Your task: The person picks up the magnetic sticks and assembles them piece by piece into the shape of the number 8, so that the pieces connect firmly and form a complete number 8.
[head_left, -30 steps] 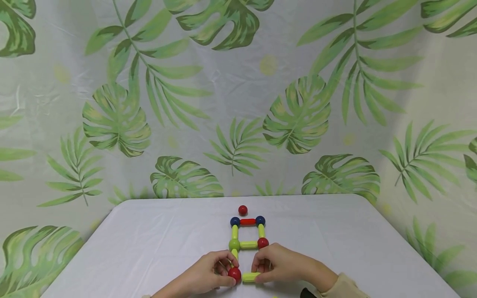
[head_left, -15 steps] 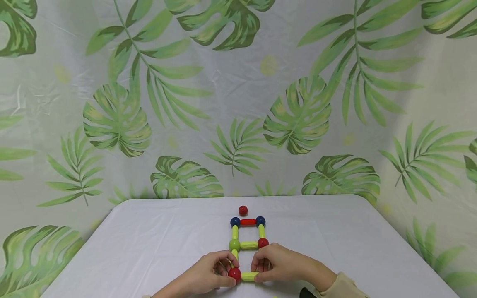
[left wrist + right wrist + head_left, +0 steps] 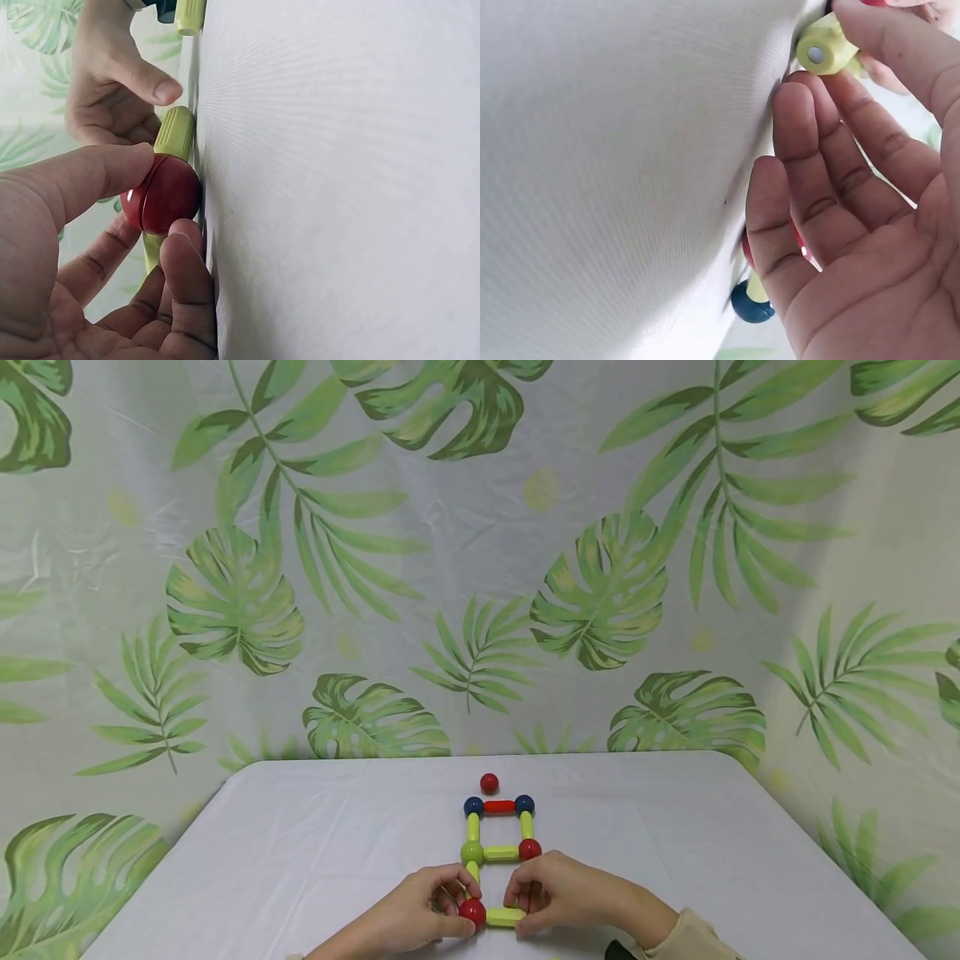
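Note:
My left hand (image 3: 423, 902) pinches a red ball (image 3: 472, 911) between thumb and fingertips. In the left wrist view, a yellow-green magnetic rod (image 3: 175, 131) touches that ball (image 3: 169, 196). My right hand (image 3: 573, 889) is beside the rod's free end, thumb and fingers spread apart around it; the right wrist view shows the rod's metal tip (image 3: 815, 55). From the held ball another yellow-green rod (image 3: 472, 871) runs back to a green ball (image 3: 472, 852), partly behind my left fingers. A rod (image 3: 501, 853) links the green ball to a second red ball (image 3: 529, 848).
Behind, two blue balls (image 3: 473, 807) joined by a red rod (image 3: 498, 807) close a square with yellow-green side rods (image 3: 527, 827). A loose red ball (image 3: 489, 783) lies past it on the white table (image 3: 337, 827). Another yellow-green rod (image 3: 190, 16) tops the left wrist view.
The near rod has moved left from a small gap into contact with the held red ball. My right thumb and fingers have since parted from it. My left hand has stayed put.

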The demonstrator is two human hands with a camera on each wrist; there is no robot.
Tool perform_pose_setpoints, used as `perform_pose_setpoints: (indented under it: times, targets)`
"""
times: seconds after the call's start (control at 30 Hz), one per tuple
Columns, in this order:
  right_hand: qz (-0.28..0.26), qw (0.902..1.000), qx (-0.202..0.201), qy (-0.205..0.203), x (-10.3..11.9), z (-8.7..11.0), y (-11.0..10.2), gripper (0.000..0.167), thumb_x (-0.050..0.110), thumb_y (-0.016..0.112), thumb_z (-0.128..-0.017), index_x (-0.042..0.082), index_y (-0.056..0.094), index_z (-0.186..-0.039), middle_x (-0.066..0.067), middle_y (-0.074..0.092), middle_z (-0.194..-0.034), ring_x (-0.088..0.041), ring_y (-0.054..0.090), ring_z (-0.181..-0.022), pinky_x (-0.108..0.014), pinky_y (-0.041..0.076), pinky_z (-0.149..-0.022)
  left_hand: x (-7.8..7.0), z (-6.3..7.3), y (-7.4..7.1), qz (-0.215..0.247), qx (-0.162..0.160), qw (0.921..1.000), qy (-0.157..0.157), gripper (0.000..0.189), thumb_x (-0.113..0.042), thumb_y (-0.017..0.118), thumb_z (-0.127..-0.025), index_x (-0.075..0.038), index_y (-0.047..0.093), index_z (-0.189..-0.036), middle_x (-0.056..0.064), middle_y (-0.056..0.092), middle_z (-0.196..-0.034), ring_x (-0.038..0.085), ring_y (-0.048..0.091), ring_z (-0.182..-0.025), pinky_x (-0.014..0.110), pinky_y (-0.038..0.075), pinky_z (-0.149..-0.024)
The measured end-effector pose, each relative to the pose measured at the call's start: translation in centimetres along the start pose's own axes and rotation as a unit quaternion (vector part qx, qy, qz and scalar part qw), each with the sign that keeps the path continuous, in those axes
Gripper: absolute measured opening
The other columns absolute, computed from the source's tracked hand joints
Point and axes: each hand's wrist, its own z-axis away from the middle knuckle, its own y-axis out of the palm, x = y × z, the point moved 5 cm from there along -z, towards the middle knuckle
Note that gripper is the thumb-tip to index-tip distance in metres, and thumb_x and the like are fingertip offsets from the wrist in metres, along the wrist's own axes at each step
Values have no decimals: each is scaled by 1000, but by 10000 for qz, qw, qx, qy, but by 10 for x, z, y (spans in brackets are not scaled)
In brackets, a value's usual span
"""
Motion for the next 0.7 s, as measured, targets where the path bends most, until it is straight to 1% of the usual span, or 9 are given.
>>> perform_pose_setpoints:
  times: [0.17,0.3,0.53,0.7]
  targets:
    - [100,9999,20,80,0,-1,1,15,13,87,-90,19,76,-99,10,65,-81,-1,56,-73,-15,50,-70,-1,1,0,-14,-20,10000,-50,26,-10,83,-93,-13,71,-116,3,65,-97,18,58,-84,21,48,-64]
    - [140,9998,25,128,1,-2,1,14,14,86,-91,20,76,-98,11,65,-81,-1,56,-73,-15,51,-71,-2,1,0,-19,-27,10000,-30,26,-10,83,-92,-13,71,-115,3,66,-97,18,58,-84,21,48,-64]
    - [137,9999,42,-13,2,-2,0,14,13,86,-91,20,76,-99,12,65,-82,0,56,-74,-16,51,-72,-2,1,1,15,-41,10000,-83,26,-8,83,-93,-13,71,-115,3,65,-97,18,58,-84,21,48,-65]
    - [129,9998,82,-122,2,-3,0,13,13,85,-92,19,76,-100,12,64,-83,0,55,-76,-15,51,-73,-2,1,0,-1,-28,10000,-49,26,-9,83,-93,-13,71,-115,3,65,-98,18,58,-84,21,48,-64]
